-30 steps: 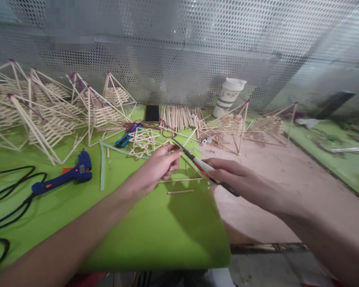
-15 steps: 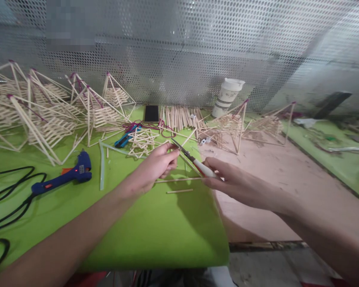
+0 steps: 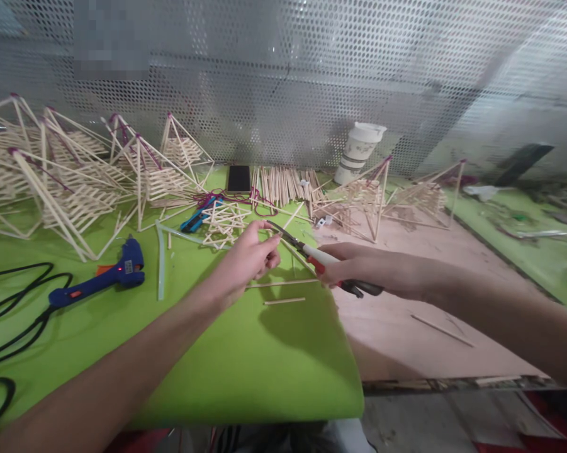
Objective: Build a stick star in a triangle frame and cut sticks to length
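Note:
My left hand [image 3: 256, 255] is closed, with thumb and fingers pinched around the end of a thin wooden stick [image 3: 296, 257] that slants down to the right. My right hand [image 3: 342, 263] grips snips [image 3: 315, 254] with white and red handles. Their dark blades reach the fingertips of my left hand. Below the hands a longer stick [image 3: 283, 284] and a short stick [image 3: 284, 301] lie on the green cover [image 3: 245, 365]. A small zigzag lattice of sticks [image 3: 224, 223] lies just beyond my left hand.
Stick pyramids with purple tops [image 3: 70, 182] crowd the left. A blue glue gun [image 3: 123, 270] with a red light lies left of my arm. Behind are a utility knife [image 3: 199, 215], a phone [image 3: 238, 179], a stick pile [image 3: 283, 185] and white cups [image 3: 360, 151].
My right hand has turned and moved slightly up, so the snips' dark handle ends now show. A stick on the bare board has come into view below my right arm. My left hand stays nearly put.

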Demonstrator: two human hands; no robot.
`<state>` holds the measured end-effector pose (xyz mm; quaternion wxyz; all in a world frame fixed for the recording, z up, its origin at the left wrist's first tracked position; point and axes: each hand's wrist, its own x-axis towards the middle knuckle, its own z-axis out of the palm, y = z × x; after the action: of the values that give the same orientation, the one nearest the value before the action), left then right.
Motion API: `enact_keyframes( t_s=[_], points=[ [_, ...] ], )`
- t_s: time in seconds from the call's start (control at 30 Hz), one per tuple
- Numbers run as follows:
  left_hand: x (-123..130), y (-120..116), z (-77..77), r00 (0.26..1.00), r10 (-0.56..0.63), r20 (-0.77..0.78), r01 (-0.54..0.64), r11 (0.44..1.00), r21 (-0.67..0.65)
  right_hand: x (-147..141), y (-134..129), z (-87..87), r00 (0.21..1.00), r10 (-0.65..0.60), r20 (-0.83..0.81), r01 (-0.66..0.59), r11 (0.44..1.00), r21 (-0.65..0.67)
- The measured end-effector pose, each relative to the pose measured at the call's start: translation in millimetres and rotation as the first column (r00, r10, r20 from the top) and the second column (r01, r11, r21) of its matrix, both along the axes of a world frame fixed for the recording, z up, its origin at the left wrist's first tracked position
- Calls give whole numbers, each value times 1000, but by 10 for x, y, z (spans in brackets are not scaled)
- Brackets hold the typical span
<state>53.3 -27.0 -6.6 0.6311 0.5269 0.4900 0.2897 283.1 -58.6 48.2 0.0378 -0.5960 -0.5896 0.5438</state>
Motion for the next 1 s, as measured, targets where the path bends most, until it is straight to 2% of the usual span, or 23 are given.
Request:
enact_keyframes(
  t_s=[0.17, 0.37, 0.43, 0.53, 0.63, 0.77, 0.87, 1.0],
  points=[
    [-13, 6, 35, 997, 39, 72, -40, 999, 2, 33, 61, -11, 999, 30, -44, -30, 1000, -6],
    [-28, 32, 17, 991, -39, 128, 31, 998, 61, -21, 62, 49, 999, 38, 17, -38, 999, -4],
    [-19, 38, 0, 992, -80, 95, 70, 992, 102, -33, 60, 53, 998, 50, 41, -49, 999, -10],
    [6, 37, -22, 993, -107, -43, 113, 981, 159, -19, 71, 29, 996, 66, 67, -66, 998, -6],
    [31, 34, -51, 983, -73, -168, 112, 965, 239, 6, 91, -5, 996, 59, 73, -58, 998, -12],
    [42, 30, -113, 969, -42, -243, 124, 934, 335, -3, 103, -21, 999, 14, 32, -13, 999, -30],
    [42, 13, -138, 968, -49, -248, 135, 930, 342, -41, 99, -9, 1000, -29, -9, 28, 997, -69],
    [46, -14, -118, 955, -85, -283, 177, 932, 317, -71, 95, -11, 997, -26, -79, 15, 991, -136]
  ],
)
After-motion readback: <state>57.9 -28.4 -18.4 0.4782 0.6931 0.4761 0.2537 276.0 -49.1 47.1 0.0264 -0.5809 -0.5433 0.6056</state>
